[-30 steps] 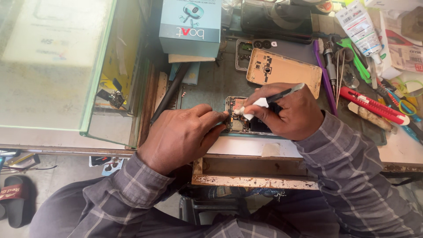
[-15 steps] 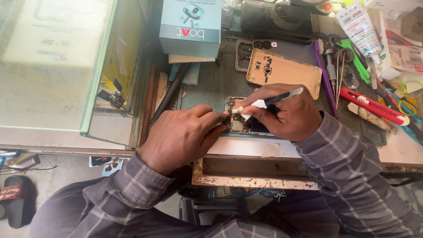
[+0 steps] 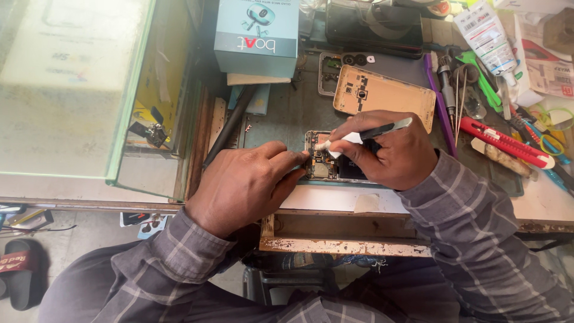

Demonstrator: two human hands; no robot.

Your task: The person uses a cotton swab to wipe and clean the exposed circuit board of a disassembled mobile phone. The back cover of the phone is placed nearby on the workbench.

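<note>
I see both of my arms covered to the wrist by long sleeves of a grey shirt crossed with thin pale lines in a wide check. My left hand [image 3: 248, 185] and right hand [image 3: 391, 152] are bare, with no rings, watch or gloves showing. Below the sleeves, the same grey checked cloth covers my body.

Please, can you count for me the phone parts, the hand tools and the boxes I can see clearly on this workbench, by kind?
Phone parts: 3 (opened phone with bare circuit board, gold rectangular back cover, grey camera frame)
Tools: 4 (thin black-and-white tool in the right hand, red utility knife, metal tweezers, purple pry stick)
Boxes: 1 (teal cardboard box)
Total: 8
</note>
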